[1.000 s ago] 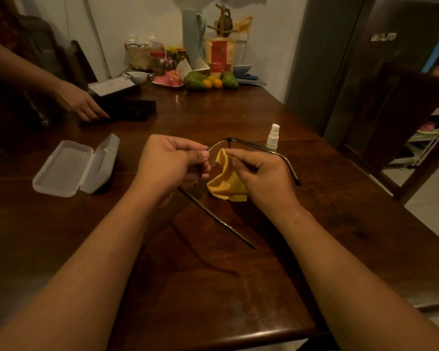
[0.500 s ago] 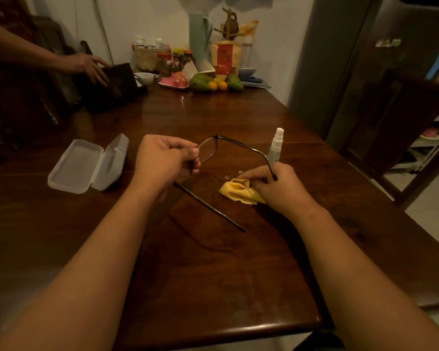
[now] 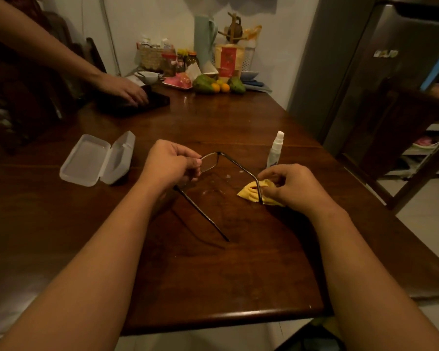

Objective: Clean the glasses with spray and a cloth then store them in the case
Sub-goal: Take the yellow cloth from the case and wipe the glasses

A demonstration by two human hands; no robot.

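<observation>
Lying open near glasses (image 3: pixel 209 162): case (image 3: pixel 96 161)

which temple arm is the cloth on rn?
The right-side temple arm, by the right hand: its tip crosses the yellow cloth pinched there. The other temple arm juts bare from under the left hand holding the glasses.

A dark wooden surface (image 3: pixel 238 274) fills the view. At its far end, against the wall, lie green fruits with small oranges (image 3: pixel 219 87), a pink dish (image 3: pixel 179 81), a white bowl (image 3: pixel 147 77), a woven basket (image 3: pixel 150 57) of small bottles, jars (image 3: pixel 169 63), a pale green jug (image 3: pixel 204 39) and a red-and-yellow packet (image 3: pixel 228 62). At its far left edge a second person's arm (image 3: pixel 61 54) reaches onto a flat dark object (image 3: pixel 152 102). Off its right side stand a wooden chair (image 3: pixel 403 138) and a grey fridge (image 3: pixel 390 72).
</observation>
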